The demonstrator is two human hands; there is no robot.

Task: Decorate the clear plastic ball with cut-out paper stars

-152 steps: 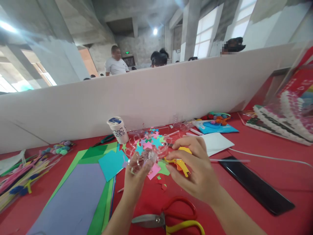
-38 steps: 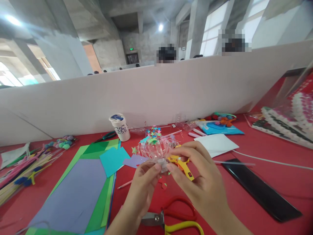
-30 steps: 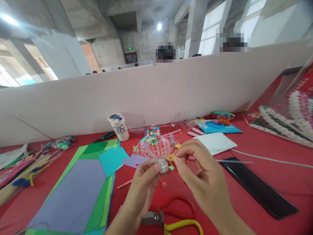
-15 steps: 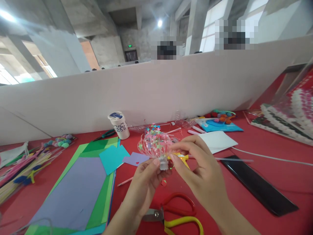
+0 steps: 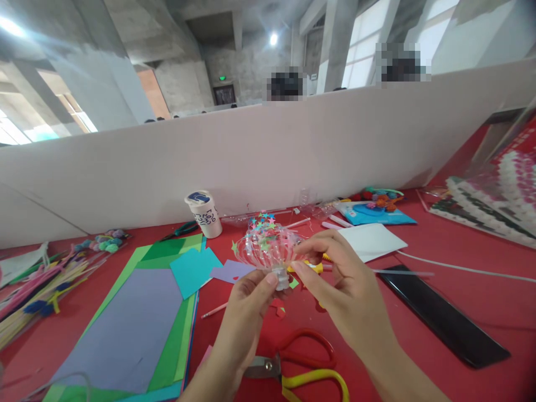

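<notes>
Head view: one clear plastic piece (image 5: 274, 254), neck down, held between the hands above the red desk (image 5: 473, 301). Left hand (image 5: 247, 304): grip pinching the neck (image 5: 282, 279). Right hand (image 5: 349, 285): thumb and forefinger close together beside the strips (image 5: 251, 254); whether they pinch one, cannot tell. Done: strips splayed, paper stars (image 5: 262, 221) among them. Outstanding: strips lacking stars, too fine to count. Scissors (image 5: 269, 366): on desk, unheld.

Scissors (image 5: 270, 367) lie before the cut bottle (image 5: 274, 258), paper sheets (image 5: 117, 329) to its left.
</notes>
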